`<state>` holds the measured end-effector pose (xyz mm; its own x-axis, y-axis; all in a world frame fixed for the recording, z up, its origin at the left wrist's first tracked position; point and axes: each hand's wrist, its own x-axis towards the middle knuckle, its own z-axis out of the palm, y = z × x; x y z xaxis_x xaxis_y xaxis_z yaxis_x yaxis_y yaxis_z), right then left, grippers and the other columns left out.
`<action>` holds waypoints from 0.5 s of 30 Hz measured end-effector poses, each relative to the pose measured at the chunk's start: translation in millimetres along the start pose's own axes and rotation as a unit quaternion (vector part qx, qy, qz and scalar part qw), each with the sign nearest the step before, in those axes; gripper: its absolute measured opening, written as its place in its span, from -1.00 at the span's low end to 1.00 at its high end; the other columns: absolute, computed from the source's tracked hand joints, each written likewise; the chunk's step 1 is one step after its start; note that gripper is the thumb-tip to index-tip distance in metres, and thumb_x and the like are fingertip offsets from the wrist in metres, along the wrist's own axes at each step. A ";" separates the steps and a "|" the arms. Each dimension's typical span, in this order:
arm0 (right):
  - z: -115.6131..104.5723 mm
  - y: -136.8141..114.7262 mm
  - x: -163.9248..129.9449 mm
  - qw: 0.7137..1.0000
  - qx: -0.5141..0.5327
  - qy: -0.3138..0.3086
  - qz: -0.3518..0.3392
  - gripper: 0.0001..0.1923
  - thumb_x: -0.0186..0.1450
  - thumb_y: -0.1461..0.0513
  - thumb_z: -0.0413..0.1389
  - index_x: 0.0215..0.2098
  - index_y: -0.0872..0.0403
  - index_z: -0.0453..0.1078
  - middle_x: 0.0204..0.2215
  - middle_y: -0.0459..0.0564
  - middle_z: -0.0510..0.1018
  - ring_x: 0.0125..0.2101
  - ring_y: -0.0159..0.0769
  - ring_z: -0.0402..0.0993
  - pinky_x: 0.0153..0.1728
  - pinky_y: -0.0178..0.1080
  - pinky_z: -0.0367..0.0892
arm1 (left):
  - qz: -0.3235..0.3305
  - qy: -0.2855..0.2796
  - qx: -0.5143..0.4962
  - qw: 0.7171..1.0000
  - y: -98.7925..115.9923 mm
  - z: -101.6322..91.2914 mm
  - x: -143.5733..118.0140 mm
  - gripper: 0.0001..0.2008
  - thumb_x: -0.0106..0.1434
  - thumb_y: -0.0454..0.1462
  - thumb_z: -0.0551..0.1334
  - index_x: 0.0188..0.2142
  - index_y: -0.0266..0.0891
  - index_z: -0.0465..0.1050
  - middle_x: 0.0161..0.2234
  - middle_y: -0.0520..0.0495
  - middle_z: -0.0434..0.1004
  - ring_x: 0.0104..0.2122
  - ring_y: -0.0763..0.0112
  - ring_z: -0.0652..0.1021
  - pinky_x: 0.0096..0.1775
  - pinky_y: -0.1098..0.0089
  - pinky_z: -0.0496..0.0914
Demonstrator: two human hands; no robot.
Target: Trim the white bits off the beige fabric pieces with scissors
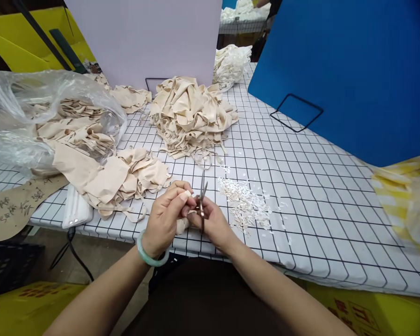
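My left hand [166,217], with a green bangle [153,259] at the wrist, pinches a small piece of beige fabric [185,195] between thumb and fingers. Right beside it, my right hand [213,223] is closed around the handles of a pair of scissors [202,186], whose blades point away from me and look slightly apart. Part of the fabric hangs below the hands, partly hidden by them. To the right of the scissors lies a scatter of tiny white and beige clippings [247,203]. Loose beige fabric pieces [136,175] lie left of my hands.
A large heap of beige fabric pieces [192,112] stands ahead. At left are a clear plastic bag [108,100] of fabric, a white power bank [76,210] with a cable, and a marked cardboard template [17,205]. A blue board [350,70] leans over the checked tablecloth [322,186].
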<state>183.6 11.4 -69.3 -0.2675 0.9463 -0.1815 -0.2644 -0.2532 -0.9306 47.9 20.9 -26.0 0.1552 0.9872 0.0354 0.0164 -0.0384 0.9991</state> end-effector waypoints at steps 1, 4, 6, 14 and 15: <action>-7.8 -4.1 -5.8 0.997 -0.068 0.016 -0.014 -0.63 0.14 -0.02 0.29 -0.29 0.01 0.32 -0.40 -0.12 0.44 -0.38 -0.30 0.40 -0.31 -0.23 0.37 | 0.017 0.013 0.007 1.000 -3.9 3.4 -1.5 -0.69 0.43 -0.19 0.09 -0.41 -0.23 0.45 -0.27 -0.10 0.36 -0.29 0.36 0.46 -0.30 0.37 0.43; -33.7 -17.8 -24.5 0.950 -0.296 0.070 -0.070 -0.68 0.17 -0.03 0.26 -0.33 0.01 0.38 -0.34 -0.04 0.46 -0.29 -0.20 0.40 -0.22 -0.14 0.35 | 0.069 0.013 0.020 0.997 -11.7 15.2 -6.5 -0.69 0.44 -0.20 0.08 -0.40 -0.23 0.45 -0.29 -0.14 0.32 -0.08 0.24 0.44 -0.26 0.37 0.44; -45.5 -24.8 -36.2 0.904 -0.405 0.093 -0.101 -0.65 0.11 -0.05 0.30 -0.40 0.01 0.38 -0.38 -0.03 0.46 -0.31 -0.17 0.38 -0.24 -0.12 0.33 | 0.076 -0.006 0.018 0.997 -14.8 24.1 -9.5 -0.68 0.45 -0.20 0.04 -0.38 -0.24 0.44 -0.19 -0.17 0.30 -0.10 0.25 0.43 -0.33 0.38 0.42; -56.8 -29.9 -60.8 0.857 -0.493 0.095 -0.117 -0.52 0.17 -0.14 0.24 -0.59 0.02 0.27 -0.61 -0.08 0.40 -0.51 -0.30 0.31 -0.39 -0.21 0.24 | 0.118 -0.038 0.095 0.988 -20.6 44.7 -12.5 -0.69 0.47 -0.27 -0.02 -0.36 -0.22 0.39 -0.21 -0.17 0.29 -0.01 0.19 0.35 -0.10 0.23 0.39; -57.6 -29.5 -61.6 0.857 -0.493 0.095 -0.116 -0.51 0.17 -0.15 0.23 -0.60 0.02 0.26 -0.62 -0.09 0.39 -0.53 -0.31 0.30 -0.40 -0.22 0.23 | 0.128 -0.042 0.108 0.985 -20.6 45.4 -12.3 -0.69 0.47 -0.28 -0.03 -0.37 -0.21 0.38 -0.21 -0.16 0.29 -0.02 0.20 0.35 -0.05 0.21 0.37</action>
<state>261.3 -27.8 -49.0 -0.1321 0.9877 0.0834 0.6462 0.1496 -0.7483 90.5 2.5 -48.0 0.2635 0.9246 0.2750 0.1744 -0.3260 0.9291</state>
